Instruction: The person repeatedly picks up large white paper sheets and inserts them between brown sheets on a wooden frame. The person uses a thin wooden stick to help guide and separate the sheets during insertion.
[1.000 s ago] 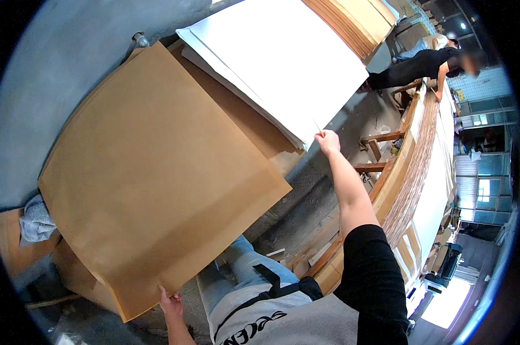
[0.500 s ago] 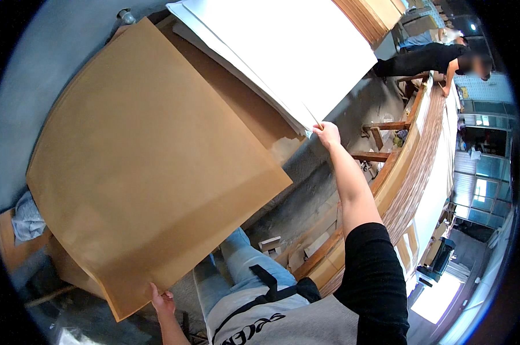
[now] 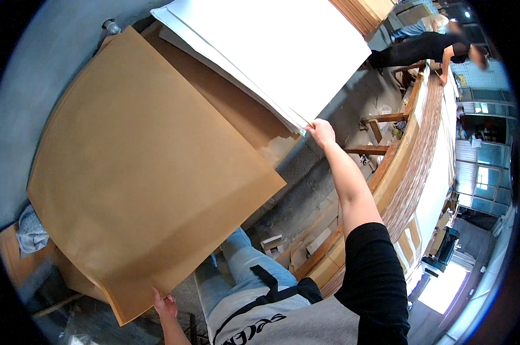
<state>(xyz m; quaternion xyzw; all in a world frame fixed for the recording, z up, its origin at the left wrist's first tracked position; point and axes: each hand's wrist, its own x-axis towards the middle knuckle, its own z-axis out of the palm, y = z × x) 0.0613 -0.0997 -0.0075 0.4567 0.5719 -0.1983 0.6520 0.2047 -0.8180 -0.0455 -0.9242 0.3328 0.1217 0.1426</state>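
Observation:
A large brown paper sheet (image 3: 150,167), apparently the top of a stack, spreads across the left and middle. At its near edge, my left hand (image 3: 166,305) is closed, thumb on top and the other fingers curled by the rim. To the right, my right arm reaches out over the floor. My right hand (image 3: 322,133) is closed around a thin stick (image 3: 310,123), whose tip lies by the near corner of the white sheets (image 3: 271,54). Whether those fingers also touch the white sheets I cannot tell. The white sheets rest on more brown paper (image 3: 214,86).
A long workbench (image 3: 412,190) with wooden framing and a striped brown surface runs along the right. Two people work at its far end, one in black (image 3: 426,49). A grey cloth (image 3: 31,230) lies at the far left. A brown stack (image 3: 363,14) stands at the back.
My right hand has shifted slightly left and up in the view, and less of the stick shows. My left hand stays at the brown sheet's edge. The whole view has shifted a little.

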